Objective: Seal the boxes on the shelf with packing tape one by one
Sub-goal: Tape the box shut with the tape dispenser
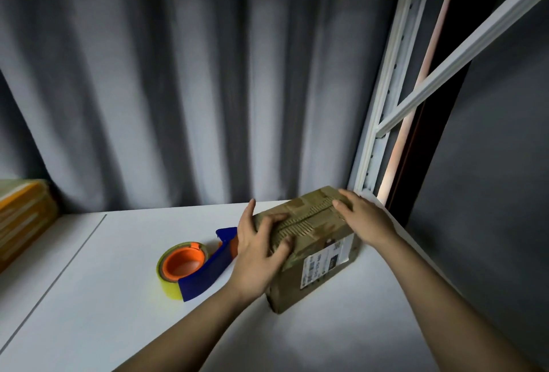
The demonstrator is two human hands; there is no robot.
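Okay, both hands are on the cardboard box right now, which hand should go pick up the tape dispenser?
Left, probably. The tape dispenser lies on the shelf just left of the cardboard box, right beside the left hand. The right hand rests on the box's far right side and would have to cross over it.

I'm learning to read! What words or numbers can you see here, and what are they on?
No text here can be read.
White shipping label on the side of the cardboard box: printed lines and barcode-like marks, too small and blurred to read.
Tape dispenser: no writing visible.
Yellow stack at the left edge: no writing visible.
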